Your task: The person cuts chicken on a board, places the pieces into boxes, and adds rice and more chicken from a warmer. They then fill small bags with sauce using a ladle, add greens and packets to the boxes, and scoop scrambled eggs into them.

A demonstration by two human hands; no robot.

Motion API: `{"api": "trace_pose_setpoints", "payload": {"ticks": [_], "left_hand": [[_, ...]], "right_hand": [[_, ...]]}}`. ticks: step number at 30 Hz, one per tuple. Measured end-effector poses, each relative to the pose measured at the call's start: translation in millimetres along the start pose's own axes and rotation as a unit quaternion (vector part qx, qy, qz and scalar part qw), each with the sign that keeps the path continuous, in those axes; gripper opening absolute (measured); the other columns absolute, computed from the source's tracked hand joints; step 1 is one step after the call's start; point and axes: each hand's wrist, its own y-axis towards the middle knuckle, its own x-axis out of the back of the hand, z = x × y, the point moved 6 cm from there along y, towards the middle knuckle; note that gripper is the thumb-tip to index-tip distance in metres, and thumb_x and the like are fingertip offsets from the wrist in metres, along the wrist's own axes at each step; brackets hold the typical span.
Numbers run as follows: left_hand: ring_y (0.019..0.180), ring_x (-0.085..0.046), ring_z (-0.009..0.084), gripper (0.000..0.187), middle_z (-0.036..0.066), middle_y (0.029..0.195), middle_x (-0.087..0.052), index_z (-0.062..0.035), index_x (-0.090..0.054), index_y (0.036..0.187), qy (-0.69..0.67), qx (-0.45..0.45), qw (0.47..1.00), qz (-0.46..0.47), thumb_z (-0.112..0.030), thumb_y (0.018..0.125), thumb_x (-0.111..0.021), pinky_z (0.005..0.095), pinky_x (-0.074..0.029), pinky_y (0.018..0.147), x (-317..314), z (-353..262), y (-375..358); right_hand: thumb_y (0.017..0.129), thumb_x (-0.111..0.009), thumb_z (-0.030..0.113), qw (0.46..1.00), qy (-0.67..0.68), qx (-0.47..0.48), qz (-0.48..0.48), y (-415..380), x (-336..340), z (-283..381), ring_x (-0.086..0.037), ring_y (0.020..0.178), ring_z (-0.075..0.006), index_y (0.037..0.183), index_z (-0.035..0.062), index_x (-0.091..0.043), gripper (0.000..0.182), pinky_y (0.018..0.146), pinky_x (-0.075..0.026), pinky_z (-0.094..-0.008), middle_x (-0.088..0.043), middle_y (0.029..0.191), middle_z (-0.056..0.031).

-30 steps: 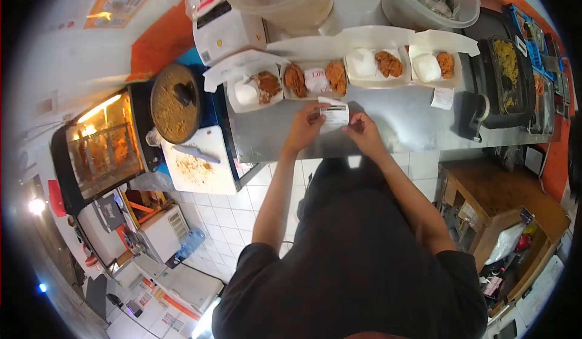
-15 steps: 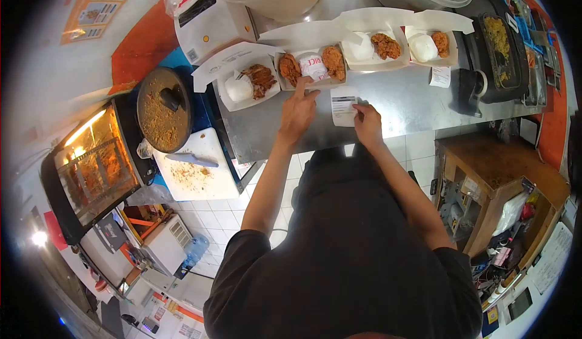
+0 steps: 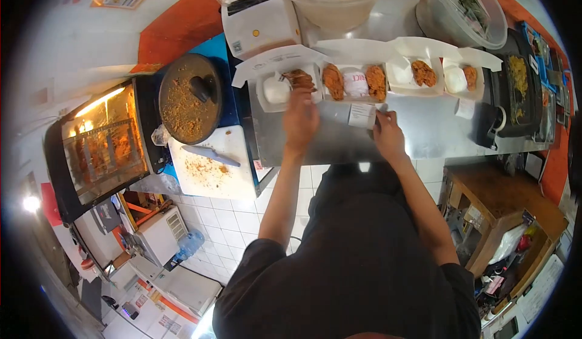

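My left hand (image 3: pixel 301 119) reaches over the front edge of the leftmost open paper box (image 3: pixel 265 101), fingers stretched toward its sliced fried chicken (image 3: pixel 299 79); the fingertips are a little blurred. Beside that chicken in the box is a white mound of rice (image 3: pixel 277 90). Between thumb and fingers, my right hand (image 3: pixel 389 134) pinches the right edge of a printed receipt (image 3: pixel 362 115), just in front of the second box (image 3: pixel 357 100). That box holds a wrapped rice portion (image 3: pixel 355 84) between two fried chicken pieces (image 3: pixel 333 82).
Two more boxes (image 3: pixel 418 92) with rice and chicken stand to the right, near another slip (image 3: pixel 465 108) and a tape roll (image 3: pixel 499 119). Plastic tubs (image 3: pixel 330 18) are behind. At left are a lidded pan (image 3: pixel 189 99), a knife (image 3: pixel 209 154) on a cutting board (image 3: pixel 224 184), and a lit warmer (image 3: pixel 100 148).
My left hand has moved from the second box to the leftmost one. My right hand stays at the receipt, now tilted. The whole view has shifted, placing the counter lower and further right.
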Motion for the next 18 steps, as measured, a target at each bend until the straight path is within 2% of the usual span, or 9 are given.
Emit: {"api": "trace_pose_setpoints", "payload": {"ticks": [1, 3, 4, 7, 9, 10, 12, 14, 18], "left_hand": [[0.093, -0.064, 0.0332, 0.034, 0.013, 0.111, -0.061, -0.0040, -0.060, 0.116, 0.001, -0.002, 1.000, -0.002, -0.008, 0.082, -0.067, 0.0408, -0.052, 0.073, 11, 11, 6], [0.095, -0.062, 0.0353, 0.041, 0.015, 0.105, -0.062, -0.0037, -0.057, 0.120, 0.171, 0.140, 0.974, -0.051, -0.009, 0.082, -0.072, 0.0390, -0.050, 0.074, 37, 38, 16], [0.095, -0.062, 0.0353, 0.041, 0.015, 0.105, -0.062, -0.0037, -0.057, 0.120, 0.170, 0.145, 0.973, -0.057, -0.009, 0.082, -0.072, 0.0390, -0.050, 0.074, 36, 43, 19], [0.093, -0.064, 0.0304, 0.042, 0.016, 0.106, -0.063, -0.0023, -0.055, 0.122, 0.092, 0.184, 0.979, 0.000, -0.008, 0.084, -0.072, 0.0355, -0.052, 0.077, 31, 57, 25], [0.095, -0.064, 0.0218, 0.037, 0.013, 0.111, -0.064, -0.0008, -0.055, 0.121, -0.125, 0.320, 0.939, -0.030, -0.005, 0.087, -0.070, 0.0325, -0.052, 0.083, 40, 58, 23], [0.095, -0.064, 0.0218, 0.037, 0.013, 0.111, -0.064, -0.0008, -0.055, 0.121, -0.129, 0.320, 0.938, -0.030, -0.005, 0.087, -0.070, 0.0325, -0.052, 0.083, 45, 56, 16], [0.102, -0.061, 0.0168, 0.032, 0.009, 0.106, -0.065, -0.0017, -0.056, 0.121, -0.307, 0.322, 0.896, -0.004, -0.003, 0.091, -0.066, 0.0312, -0.052, 0.083, 45, 49, -10], [0.106, -0.060, 0.0156, 0.024, 0.007, 0.112, -0.062, -0.0015, -0.062, 0.116, -0.399, 0.294, 0.869, -0.016, -0.002, 0.092, -0.064, 0.0304, -0.054, 0.083, 38, 51, -42], [0.107, -0.062, 0.0200, 0.014, 0.008, 0.120, -0.059, -0.0030, -0.073, 0.097, -0.286, 0.356, 0.884, 0.102, 0.003, 0.089, -0.063, 0.0323, -0.052, 0.087, 25, 51, -72]], "right_hand": [[0.087, -0.061, 0.008, 0.999, -0.026, -0.041, 0.014, -5, 5, 0, -0.063, 0.098, -0.0394, 0.128, 0.0052, -0.057, 0.041, 0.080, -0.054, -0.0468, -0.053, 0.115, -0.0203], [0.088, -0.062, 0.010, 0.999, -0.020, -0.040, 0.020, -12, 7, 0, -0.063, 0.097, -0.0393, 0.126, 0.0050, -0.058, 0.039, 0.080, -0.054, -0.0464, -0.054, 0.114, -0.0203], [0.088, -0.063, 0.012, 0.999, -0.014, -0.040, 0.024, -12, 9, 0, -0.064, 0.095, -0.0392, 0.124, 0.0048, -0.059, 0.037, 0.079, -0.054, -0.0461, -0.055, 0.113, -0.0202], [0.088, -0.064, 0.011, 0.996, 0.042, 0.002, 0.073, -8, 3, 18, -0.065, 0.091, -0.0360, 0.118, 0.0021, -0.060, 0.032, 0.078, -0.054, -0.0426, -0.061, 0.103, -0.0185], [0.088, -0.066, 0.008, 0.984, 0.141, 0.077, 0.071, -2, -1, 53, -0.066, 0.085, -0.0311, 0.108, 0.0001, -0.060, 0.022, 0.076, -0.053, -0.0377, -0.063, 0.093, -0.0159], [0.088, -0.067, 0.009, 0.974, 0.184, 0.117, 0.055, 1, 0, 77, -0.065, 0.083, -0.0300, 0.105, 0.0004, -0.059, 0.021, 0.076, -0.053, -0.0369, -0.063, 0.091, -0.0150], [0.087, -0.069, 0.010, 0.962, 0.222, 0.154, 0.041, 7, -15, 111, -0.065, 0.082, -0.0289, 0.102, 0.0006, -0.058, 0.020, 0.076, -0.053, -0.0361, -0.063, 0.089, -0.0140], [0.086, -0.072, 0.013, 0.890, 0.436, 0.073, 0.112, 12, -51, 118, -0.065, 0.082, -0.0279, 0.100, 0.0013, -0.057, 0.024, 0.079, -0.052, -0.0364, -0.063, 0.086, -0.0116], [0.082, -0.076, 0.012, 0.893, 0.391, -0.057, 0.217, 11, -103, 78, -0.063, 0.081, -0.0266, 0.101, 0.0019, -0.059, 0.027, 0.080, -0.051, -0.0348, -0.062, 0.086, -0.0104]]}}
